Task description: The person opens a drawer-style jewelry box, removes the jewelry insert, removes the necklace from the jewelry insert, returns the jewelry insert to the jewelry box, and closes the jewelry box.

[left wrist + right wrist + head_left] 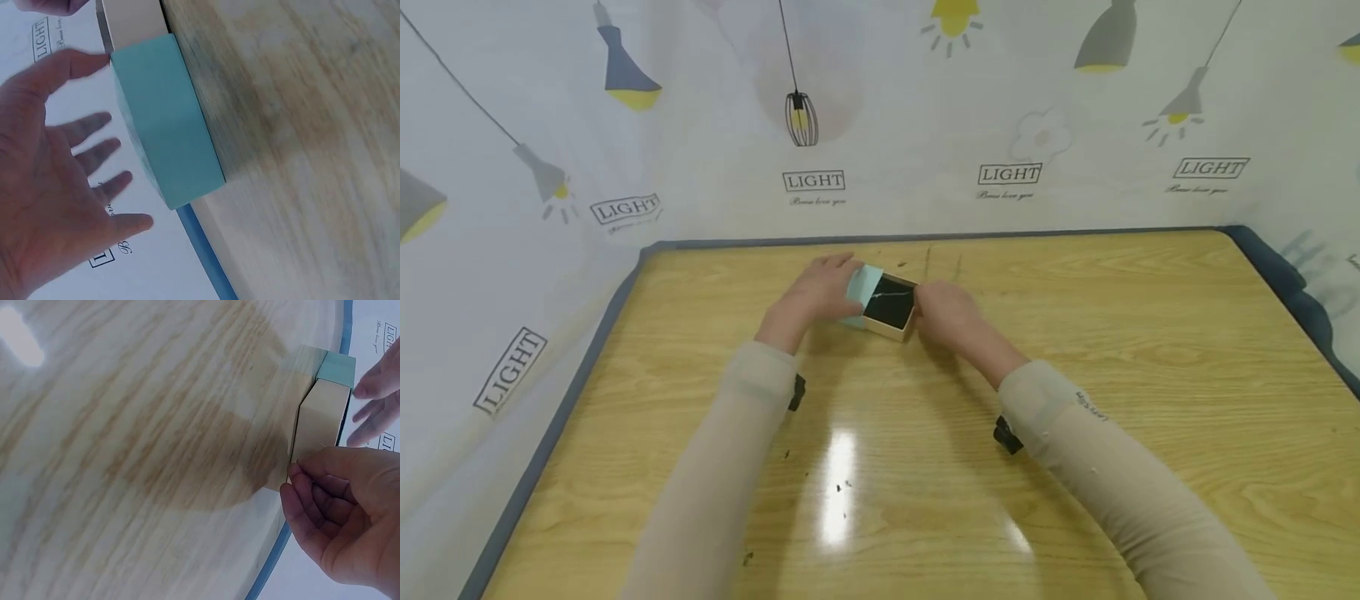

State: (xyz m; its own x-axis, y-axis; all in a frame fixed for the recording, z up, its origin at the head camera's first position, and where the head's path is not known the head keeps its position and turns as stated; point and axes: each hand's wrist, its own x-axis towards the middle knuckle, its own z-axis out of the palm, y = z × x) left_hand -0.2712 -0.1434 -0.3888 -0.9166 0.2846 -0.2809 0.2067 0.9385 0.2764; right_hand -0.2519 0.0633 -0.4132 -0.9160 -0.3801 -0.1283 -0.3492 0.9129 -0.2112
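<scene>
A small slide-out box lies at the table's far middle in the head view. Its mint-green sleeve [867, 282] covers the left part, and a cream drawer [886, 330] sticks out to the right. Inside the drawer is a black insert [887, 312] with a thin silvery chain [891, 293] across it. My left hand [822, 289] is over the sleeve, thumb tip at its edge and fingers spread, as the left wrist view shows. With curled fingers and thumb my right hand [350, 506] pinches the drawer's outer end.
The wood-grain table [1075, 333] has a dark blue edge strip [760, 243] along its back and sides. Behind it hangs a white backdrop [895, 125] printed with lamps. Small dark specks [842, 486] dot the near tabletop. Black wrist cameras [1008, 435] sit under both sleeves.
</scene>
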